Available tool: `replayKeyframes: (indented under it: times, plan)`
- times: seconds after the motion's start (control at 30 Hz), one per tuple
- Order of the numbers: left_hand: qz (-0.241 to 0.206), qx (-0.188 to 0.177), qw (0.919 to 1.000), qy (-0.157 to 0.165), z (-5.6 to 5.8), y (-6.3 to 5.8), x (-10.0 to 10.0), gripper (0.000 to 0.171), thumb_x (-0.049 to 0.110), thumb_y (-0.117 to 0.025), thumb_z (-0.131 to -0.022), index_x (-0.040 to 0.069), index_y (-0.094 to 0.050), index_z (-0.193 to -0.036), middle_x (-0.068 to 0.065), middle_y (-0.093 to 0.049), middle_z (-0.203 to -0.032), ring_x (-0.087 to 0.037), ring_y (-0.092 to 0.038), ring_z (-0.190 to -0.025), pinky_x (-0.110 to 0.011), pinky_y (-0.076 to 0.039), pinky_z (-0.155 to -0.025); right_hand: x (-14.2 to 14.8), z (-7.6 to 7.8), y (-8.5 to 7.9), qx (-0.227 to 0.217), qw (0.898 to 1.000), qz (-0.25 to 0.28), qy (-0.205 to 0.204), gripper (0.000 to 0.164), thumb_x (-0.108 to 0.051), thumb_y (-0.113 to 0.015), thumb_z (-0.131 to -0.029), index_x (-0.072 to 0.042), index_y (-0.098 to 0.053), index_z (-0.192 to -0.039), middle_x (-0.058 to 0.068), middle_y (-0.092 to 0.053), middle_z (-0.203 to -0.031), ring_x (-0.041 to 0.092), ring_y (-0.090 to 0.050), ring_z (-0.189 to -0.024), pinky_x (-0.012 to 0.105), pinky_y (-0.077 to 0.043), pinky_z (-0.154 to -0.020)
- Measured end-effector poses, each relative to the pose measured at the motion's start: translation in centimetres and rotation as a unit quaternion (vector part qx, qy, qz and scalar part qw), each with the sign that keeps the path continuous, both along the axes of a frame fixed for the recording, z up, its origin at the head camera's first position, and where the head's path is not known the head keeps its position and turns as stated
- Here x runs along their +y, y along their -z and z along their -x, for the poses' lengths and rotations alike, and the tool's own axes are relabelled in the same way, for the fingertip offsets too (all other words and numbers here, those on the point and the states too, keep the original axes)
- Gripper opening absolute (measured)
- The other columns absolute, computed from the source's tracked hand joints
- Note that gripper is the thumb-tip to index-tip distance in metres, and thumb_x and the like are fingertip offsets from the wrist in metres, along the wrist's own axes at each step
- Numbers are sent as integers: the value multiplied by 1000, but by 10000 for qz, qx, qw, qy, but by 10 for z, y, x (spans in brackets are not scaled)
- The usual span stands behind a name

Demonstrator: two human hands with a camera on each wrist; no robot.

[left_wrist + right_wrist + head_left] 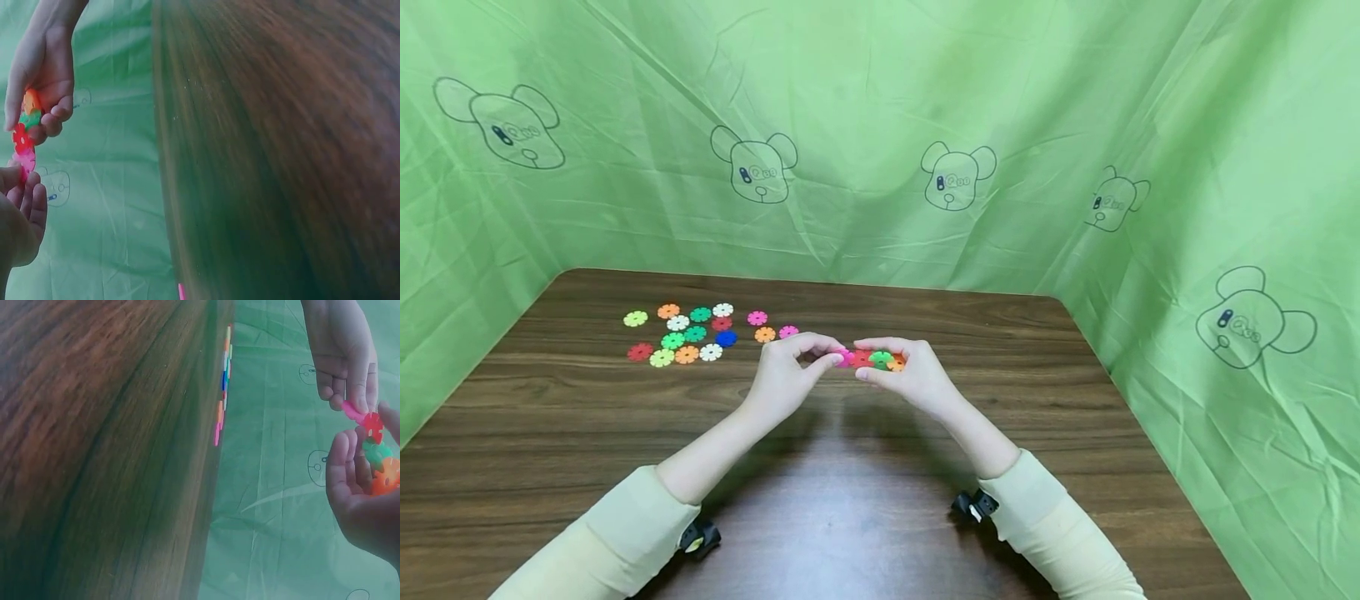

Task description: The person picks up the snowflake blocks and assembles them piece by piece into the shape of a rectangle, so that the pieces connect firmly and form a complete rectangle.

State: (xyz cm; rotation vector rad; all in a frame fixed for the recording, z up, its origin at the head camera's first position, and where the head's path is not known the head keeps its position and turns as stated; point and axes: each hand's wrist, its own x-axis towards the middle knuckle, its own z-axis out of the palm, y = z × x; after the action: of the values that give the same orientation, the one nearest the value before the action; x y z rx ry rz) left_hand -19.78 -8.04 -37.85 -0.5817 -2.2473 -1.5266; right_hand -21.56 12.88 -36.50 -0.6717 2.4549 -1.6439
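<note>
A short chain of notched, flower-shaped plastic discs is held above the table between both hands. It runs from a pink disc (844, 358) through a red disc (861, 359) and a green disc (882, 358) to an orange disc (387, 477). My left hand (781, 379) pinches the pink end between thumb and fingers. From the other side, my right hand (922, 380) holds the chain around its red and green part, with the orange end toward its palm. In the left wrist view, the pink and red discs overlap; whether they are fully locked together I cannot tell.
Several loose discs, among them a blue disc (726, 338) and a lime disc (636, 318), lie flat at the table's back left. A pink disc (788, 332) lies just beyond my left hand. Green cloth (865, 225) surrounds the brown wooden table (850, 517).
</note>
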Motion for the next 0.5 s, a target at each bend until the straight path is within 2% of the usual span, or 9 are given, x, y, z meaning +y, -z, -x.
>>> replayKeyframes:
  times: [0.13,0.23,0.5]
  plan:
    - [-7,59,9999,82,1,2,-2,5,19,-72,-84,17,-73,-88,6,-72,-81,-10,-64,-68,-24,-52,-58,1,0,-1,399,9986,-342,105,37,-32,-81,-75,-21,-71,-109,-3,-72,-88,10,-59,-65,25,-51,-58]
    - [29,152,9998,120,2,3,-5,5,20,-72,-84,17,-73,-88,5,-72,-82,-9,-63,-68,-22,-51,-58,2,-1,-2,639,9968,-427,217,34,-32,-82,-73,-24,-73,-105,-6,-72,-91,8,-56,-64,23,-49,-55]
    - [132,153,9996,201,-2,-1,-5,6,22,-72,-84,19,-73,-89,7,-72,-83,-13,-65,-69,-26,-52,-59,1,-2,-6,795,9961,-367,65,35,-29,-82,-73,-21,-73,-105,-3,-72,-95,7,-59,-68,22,-50,-58]
